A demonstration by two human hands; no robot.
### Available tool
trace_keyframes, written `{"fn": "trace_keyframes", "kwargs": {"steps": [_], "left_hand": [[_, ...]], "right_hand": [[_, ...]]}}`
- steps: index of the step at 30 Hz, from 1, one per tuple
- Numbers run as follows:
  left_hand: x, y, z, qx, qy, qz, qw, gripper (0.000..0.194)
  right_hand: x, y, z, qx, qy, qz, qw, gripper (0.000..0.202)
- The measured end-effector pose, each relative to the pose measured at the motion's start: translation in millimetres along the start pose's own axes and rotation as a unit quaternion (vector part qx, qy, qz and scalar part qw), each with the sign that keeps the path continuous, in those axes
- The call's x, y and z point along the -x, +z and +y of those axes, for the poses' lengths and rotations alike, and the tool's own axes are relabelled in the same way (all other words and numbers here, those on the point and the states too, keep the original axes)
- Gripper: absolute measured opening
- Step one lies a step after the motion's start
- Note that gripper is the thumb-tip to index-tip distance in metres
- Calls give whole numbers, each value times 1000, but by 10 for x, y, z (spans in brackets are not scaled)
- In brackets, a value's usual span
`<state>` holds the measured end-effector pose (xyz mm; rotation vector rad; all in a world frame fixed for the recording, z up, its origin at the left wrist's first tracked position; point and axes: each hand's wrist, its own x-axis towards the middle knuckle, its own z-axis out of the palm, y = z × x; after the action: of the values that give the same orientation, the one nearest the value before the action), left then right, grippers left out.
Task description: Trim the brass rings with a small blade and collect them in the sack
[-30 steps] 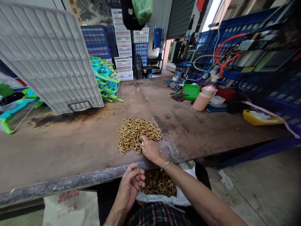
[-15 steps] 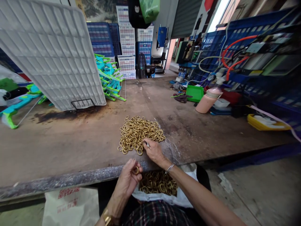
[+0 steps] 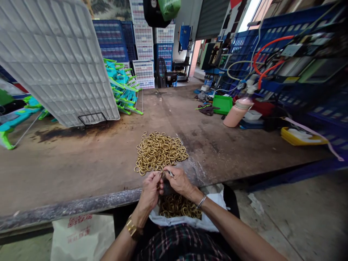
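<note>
My left hand (image 3: 150,189) is closed in a pinch on a brass-coloured ring (image 3: 162,173) at the table's front edge. Against it, my right hand (image 3: 181,181) is closed around a small slim tool (image 3: 170,173) with a dark and silvery body; its tip is too small to make out. Just beyond both hands lies a pile of brass-coloured rings (image 3: 161,150) on the brown table (image 3: 108,159). Below my hands, an open white sack (image 3: 212,217) in my lap holds many more rings.
A grey-white ribbed panel (image 3: 59,65) leans at the left beside teal and green plastic frames (image 3: 126,88). To the right stand a pink bottle (image 3: 236,115), a green tray (image 3: 223,104) and a yellow tray (image 3: 301,139). A printed bag (image 3: 84,239) hangs below the table edge.
My left hand has risen and my right hand has drawn back from the pile, so they now meet at the ring. The view has shifted slightly.
</note>
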<state>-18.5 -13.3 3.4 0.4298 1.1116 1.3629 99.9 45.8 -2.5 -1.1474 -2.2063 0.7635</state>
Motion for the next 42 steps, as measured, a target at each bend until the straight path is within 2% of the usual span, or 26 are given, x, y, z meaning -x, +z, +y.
{"fn": "trace_keyframes", "kwargs": {"steps": [4,12,18,20,23,26,29,38,42], "left_hand": [[27,-12,-3,-38,15,7,999,34],[93,-33,-22,-88,9,-38,995,29],[145,-2,-23,-78,18,-44,996,27],[161,12,-16,-71,20,-40,996,28],[170,14,-10,-79,33,-31,996,29],[168,-5,-16,-105,46,-36,993,29],[167,-25,-30,-123,48,-35,991,30],[201,6,-12,-166,69,-17,984,32],[314,68,25,-156,54,-33,986,32]], "right_hand": [[3,-32,-72,-113,48,-18,992,25],[0,-92,-162,-154,79,-29,984,18],[30,-71,-93,-206,90,-33,974,21],[50,-71,-74,-172,86,-26,981,22],[94,-76,-72,-59,45,-42,996,19],[141,-67,-78,37,7,-84,996,15],[164,-49,-75,94,-2,-105,990,17],[138,-80,-113,141,5,-162,977,22],[85,-97,-51,152,37,-153,976,25]]}}
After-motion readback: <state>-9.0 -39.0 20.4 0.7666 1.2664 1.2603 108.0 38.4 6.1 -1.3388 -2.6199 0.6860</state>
